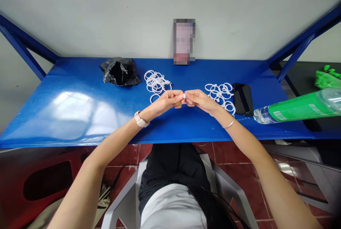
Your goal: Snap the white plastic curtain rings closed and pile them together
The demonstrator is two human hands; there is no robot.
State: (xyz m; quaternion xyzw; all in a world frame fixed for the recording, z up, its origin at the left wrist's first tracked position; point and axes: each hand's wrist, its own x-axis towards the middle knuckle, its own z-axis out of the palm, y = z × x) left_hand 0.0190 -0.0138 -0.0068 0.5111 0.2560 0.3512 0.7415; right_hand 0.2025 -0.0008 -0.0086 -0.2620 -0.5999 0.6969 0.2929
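My left hand and my right hand meet above the middle of the blue table. Both are closed in a pinch on one small white plastic ring held between the fingertips. A pile of white rings lies just behind my left hand. A second pile of white rings lies beside my right hand. A watch sits on my left wrist and a thin bangle on my right.
A crumpled black plastic bag lies at the back left. A dark phone rests right of the rings. A clear bottle with a green label lies at the right. A small upright card leans on the wall.
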